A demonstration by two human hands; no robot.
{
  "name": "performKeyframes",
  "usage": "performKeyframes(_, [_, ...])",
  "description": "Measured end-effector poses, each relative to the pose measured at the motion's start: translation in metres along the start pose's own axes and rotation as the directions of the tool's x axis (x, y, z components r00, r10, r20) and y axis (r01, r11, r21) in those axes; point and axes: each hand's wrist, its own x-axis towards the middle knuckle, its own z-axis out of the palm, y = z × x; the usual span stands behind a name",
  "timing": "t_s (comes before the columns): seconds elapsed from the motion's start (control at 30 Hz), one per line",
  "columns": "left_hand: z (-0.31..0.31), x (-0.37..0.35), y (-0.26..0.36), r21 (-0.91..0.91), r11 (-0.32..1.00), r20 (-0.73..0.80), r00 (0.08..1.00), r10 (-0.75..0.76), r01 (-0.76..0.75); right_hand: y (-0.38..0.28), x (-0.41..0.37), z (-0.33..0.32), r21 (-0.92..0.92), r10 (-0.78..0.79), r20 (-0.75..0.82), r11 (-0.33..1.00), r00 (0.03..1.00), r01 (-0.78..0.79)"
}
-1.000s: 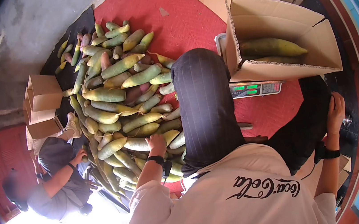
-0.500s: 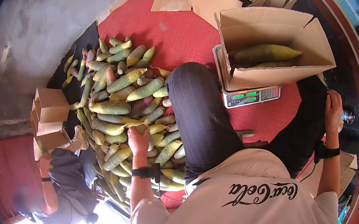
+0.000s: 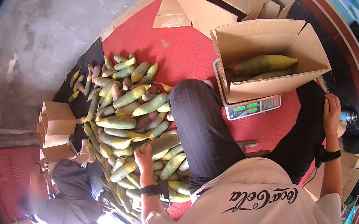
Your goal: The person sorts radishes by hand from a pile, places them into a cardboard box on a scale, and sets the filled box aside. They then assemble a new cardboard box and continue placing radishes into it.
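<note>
My left hand point(image 3: 143, 159) is wrapped round one end of a long green radish point(image 3: 161, 144), lifted a little over a big pile of green radishes point(image 3: 119, 122). The radish points right, toward my striped trouser leg. On the right, my right hand point(image 3: 332, 113) rests on my dark-clothed knee, its fingers bent and nothing visible in them. In front of me an open cardboard box point(image 3: 270, 88) with green radishes point(image 3: 263, 63) inside stands on a digital scale point(image 3: 250, 108) with lit green displays.
More cardboard boxes point(image 3: 212, 11) lie at the top. At the left, another person point(image 3: 70, 188) sits beside the pile near small boxes point(image 3: 57, 122). A metal object point(image 3: 349, 116) is right of my knee. Red matting point(image 3: 171, 41) covers the floor.
My left hand now holds a long radish raised from the pile, its length showing to the right. The view has shifted slightly. The other person's arm has moved. My right hand stays on my knee.
</note>
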Motion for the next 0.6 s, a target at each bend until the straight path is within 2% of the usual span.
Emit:
performKeyframes(0.03, [0.006, 0.007, -0.016, 0.003, 1.0, 0.017, 1.0, 0.003, -0.003, 0.0, 0.0, 0.0, 0.0, 0.001, -0.005, 1.0, 1.0, -0.001])
performKeyframes(0.07, [0.016, 0.03, -0.063, 0.104, 0.988, -0.022, 0.992, 0.121, -0.118, 0.0, -0.001, 0.0, -0.011, -0.005, -0.003, 1.0, 1.0, 0.005])
performKeyframes(0.13, [0.031, 0.022, -0.052, 0.189, 0.976, -0.019, 0.994, 0.11, -0.104, 0.0, -0.002, -0.001, -0.027, -0.01, -0.007, 1.0, 1.0, 0.01])
performKeyframes(0.2, [0.037, 0.016, -0.037, 0.244, 0.956, -0.011, 0.986, 0.168, -0.161, 0.0, -0.003, -0.002, -0.022, -0.003, 0.006, 1.0, 1.0, 0.003])
performKeyframes(0.3, [0.046, 0.015, -0.026, 0.259, 0.91, 0.051, 0.946, 0.32, -0.322, -0.001, -0.003, -0.001, -0.024, 0.008, -0.002, 1.0, 1.0, -0.008])
performKeyframes(0.4, [0.053, 0.021, -0.014, 0.362, 0.868, 0.124, 0.94, 0.317, -0.34, -0.001, -0.003, 0.0, -0.015, 0.007, -0.009, 1.0, 1.0, -0.008])
performKeyframes(0.47, [0.057, 0.029, -0.014, 0.35, 0.873, 0.144, 0.941, 0.307, -0.339, 0.0, -0.003, 0.0, -0.017, 0.007, -0.01, 1.0, 1.0, -0.007])
performKeyframes(0.6, [0.057, 0.037, 0.003, 0.417, 0.855, 0.264, 0.941, 0.211, -0.309, -0.002, -0.003, -0.002, -0.013, 0.003, -0.011, 1.0, 1.0, -0.003])
